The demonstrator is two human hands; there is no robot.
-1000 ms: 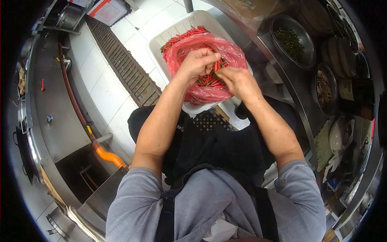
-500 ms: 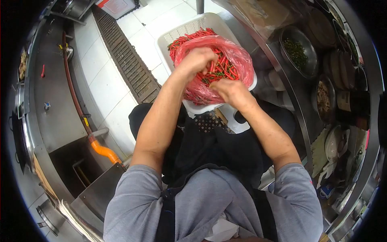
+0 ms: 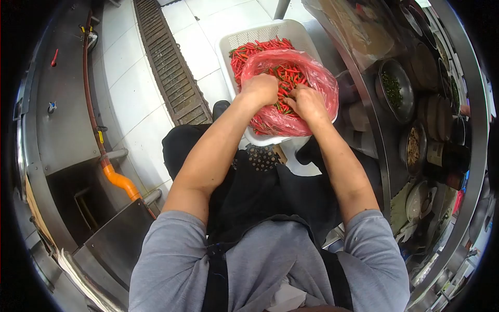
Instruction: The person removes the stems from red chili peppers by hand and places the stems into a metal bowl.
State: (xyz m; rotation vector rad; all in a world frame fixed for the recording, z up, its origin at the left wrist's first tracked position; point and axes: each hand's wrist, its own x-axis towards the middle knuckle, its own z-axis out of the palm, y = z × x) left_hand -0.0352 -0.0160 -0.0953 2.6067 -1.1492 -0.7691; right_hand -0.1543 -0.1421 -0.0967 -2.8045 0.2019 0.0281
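Observation:
A red plastic bag [image 3: 325,86] stands open inside a white perforated basket [image 3: 224,46], filled with red chillies [image 3: 287,77] that have green stems. More chillies lie loose in the basket beyond the bag and along its left side. My left hand [image 3: 262,89] is at the left of the bag's opening, its fingers curled down and mostly hidden. Over the chillies at the right of the opening is my right hand [image 3: 309,103], its fingers bent and touching them; whether a chilli is pinched there is too small to tell.
A floor drain grate [image 3: 174,73] runs along the left of the basket. Farther left are a steel counter [image 3: 67,130] and an orange pipe [image 3: 120,182]. At the right, a shelf holds a bowl of chopped greens [image 3: 392,88] and a bowl of brownish pieces [image 3: 413,148].
My hands were together above the bag, then parted, and are now lower at the chillies. The view has shifted, so the basket appears farther right.

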